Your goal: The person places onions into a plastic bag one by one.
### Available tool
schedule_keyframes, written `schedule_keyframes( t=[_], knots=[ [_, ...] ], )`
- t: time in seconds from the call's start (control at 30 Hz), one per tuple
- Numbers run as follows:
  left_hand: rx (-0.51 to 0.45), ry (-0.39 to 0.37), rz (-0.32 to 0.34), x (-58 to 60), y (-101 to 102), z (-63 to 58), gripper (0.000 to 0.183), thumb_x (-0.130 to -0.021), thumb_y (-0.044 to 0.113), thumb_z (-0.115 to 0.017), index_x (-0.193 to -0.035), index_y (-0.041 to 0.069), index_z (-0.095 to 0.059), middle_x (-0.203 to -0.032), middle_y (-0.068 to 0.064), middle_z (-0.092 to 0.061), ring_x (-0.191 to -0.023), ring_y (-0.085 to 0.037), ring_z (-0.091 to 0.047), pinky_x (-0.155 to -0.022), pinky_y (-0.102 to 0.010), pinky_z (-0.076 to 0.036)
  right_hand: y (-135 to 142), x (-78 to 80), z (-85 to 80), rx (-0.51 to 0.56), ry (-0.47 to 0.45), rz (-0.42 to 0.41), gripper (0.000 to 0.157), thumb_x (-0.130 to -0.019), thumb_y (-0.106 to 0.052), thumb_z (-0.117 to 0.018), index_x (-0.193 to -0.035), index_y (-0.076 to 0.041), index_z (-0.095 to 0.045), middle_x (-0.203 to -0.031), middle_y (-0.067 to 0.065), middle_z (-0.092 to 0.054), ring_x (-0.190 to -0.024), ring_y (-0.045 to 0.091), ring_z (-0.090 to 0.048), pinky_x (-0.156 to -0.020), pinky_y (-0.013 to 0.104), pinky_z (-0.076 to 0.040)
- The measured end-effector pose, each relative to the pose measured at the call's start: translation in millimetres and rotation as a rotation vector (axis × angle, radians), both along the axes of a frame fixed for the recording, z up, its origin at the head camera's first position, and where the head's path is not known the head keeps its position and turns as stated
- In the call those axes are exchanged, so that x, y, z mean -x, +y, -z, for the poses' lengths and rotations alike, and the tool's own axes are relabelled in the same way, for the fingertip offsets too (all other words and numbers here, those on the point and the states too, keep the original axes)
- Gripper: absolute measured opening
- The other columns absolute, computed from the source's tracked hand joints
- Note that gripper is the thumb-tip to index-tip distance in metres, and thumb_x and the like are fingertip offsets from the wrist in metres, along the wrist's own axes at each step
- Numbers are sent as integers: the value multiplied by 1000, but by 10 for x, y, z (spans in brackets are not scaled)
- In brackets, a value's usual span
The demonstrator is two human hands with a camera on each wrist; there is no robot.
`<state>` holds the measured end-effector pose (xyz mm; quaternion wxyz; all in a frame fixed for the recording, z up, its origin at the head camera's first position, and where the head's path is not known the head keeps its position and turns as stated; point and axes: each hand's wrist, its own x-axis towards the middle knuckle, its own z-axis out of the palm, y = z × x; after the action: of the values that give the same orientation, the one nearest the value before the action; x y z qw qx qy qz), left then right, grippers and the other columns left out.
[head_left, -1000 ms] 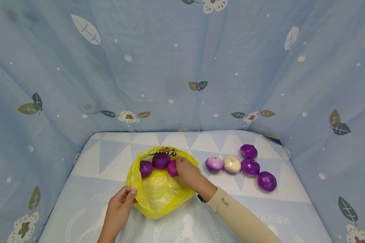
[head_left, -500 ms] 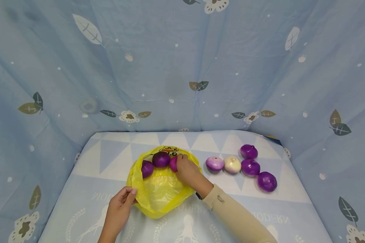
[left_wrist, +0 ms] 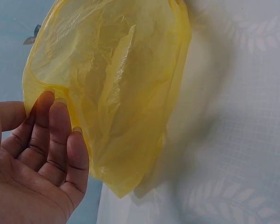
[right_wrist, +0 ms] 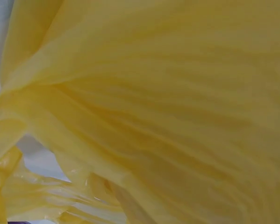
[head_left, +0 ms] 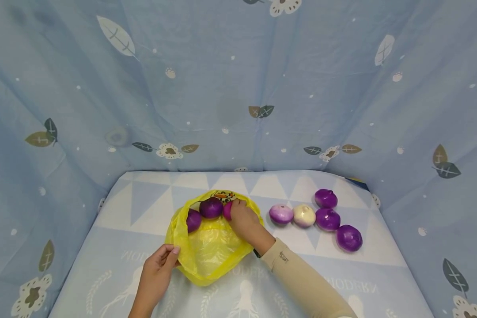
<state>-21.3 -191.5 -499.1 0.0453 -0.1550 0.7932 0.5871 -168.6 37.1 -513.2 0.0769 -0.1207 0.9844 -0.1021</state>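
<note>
A yellow plastic bag (head_left: 212,254) lies on the table with its mouth spread wide. My left hand (head_left: 157,267) pinches the bag's near left rim between thumb and fingers, as the left wrist view also shows. Inside the bag, my right hand (head_left: 246,223) grips a magenta-purple onion (head_left: 227,211), partly hidden by the fingers. Beside it in the bag are a dark purple onion (head_left: 211,208) and another purple onion (head_left: 193,220), half covered by the rim. Yellow plastic (right_wrist: 154,102) fills the right wrist view and hides the right hand there.
Right of the bag stands a group of onions: a pale purple one (head_left: 281,214), a white one (head_left: 304,215) and purple ones (head_left: 327,219). A patterned cloth covers the table (head_left: 115,247). Blue patterned curtains (head_left: 222,88) enclose the back and sides.
My right hand has shifted slightly up and away inside the bag, with the magenta-purple onion. The left hand keeps its pinch on the rim, nearly still.
</note>
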Motion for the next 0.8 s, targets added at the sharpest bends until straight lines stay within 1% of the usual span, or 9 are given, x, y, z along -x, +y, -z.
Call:
schedule_keyframes(
  t=[0.2,0.4,0.5,0.67,0.73,0.8],
  knots=[
    [-10,-6,4,-4,-6,5,34,-110,33,-57,-117,1,-67,-106,-9,-70,-94,-15,-71,-84,-30,-62,6,36,18,21,2,4,54,-97,-30,-76,-127,10,-55,-105,24,-62,-81,30,-68,-73,41,-65],
    [-3,-4,4,-10,-7,7,35,-110,34,-58,-116,1,-67,-105,-9,-70,-93,-15,-71,-84,-31,-62,8,6,-8,40,-45,17,63,-94,-28,-81,-134,11,-51,-113,25,-60,-85,31,-69,-77,40,-64],
    [0,6,0,-12,1,-1,35,-110,35,-58,-116,1,-66,-105,-9,-70,-92,-15,-71,-84,-30,-62,3,-36,-43,45,-38,4,69,-92,-27,-83,-138,11,-48,-116,25,-59,-82,30,-68,-74,39,-64],
    [-6,13,3,-10,12,-11,35,-110,34,-58,-116,1,-67,-105,-9,-70,-93,-14,-71,-84,-30,-62,-9,-116,-130,38,15,-24,74,-90,-26,-85,-139,12,-45,-120,25,-57,-74,27,-66,-65,36,-64],
    [-2,11,2,-13,11,-13,34,-110,33,-58,-116,1,-67,-105,-9,-70,-92,-14,-71,-84,-30,-62,-5,-154,-171,37,28,-37,78,-90,-28,-85,-142,12,-44,-124,26,-57,-75,27,-67,-65,36,-64],
    [2,10,2,-18,9,-14,34,-110,33,-58,-116,1,-67,-104,-8,-70,-92,-14,-71,-83,-30,-62,14,-193,-235,46,26,-54,81,-91,-30,-84,-145,12,-43,-130,27,-56,-78,28,-69,-69,37,-64]
  ],
)
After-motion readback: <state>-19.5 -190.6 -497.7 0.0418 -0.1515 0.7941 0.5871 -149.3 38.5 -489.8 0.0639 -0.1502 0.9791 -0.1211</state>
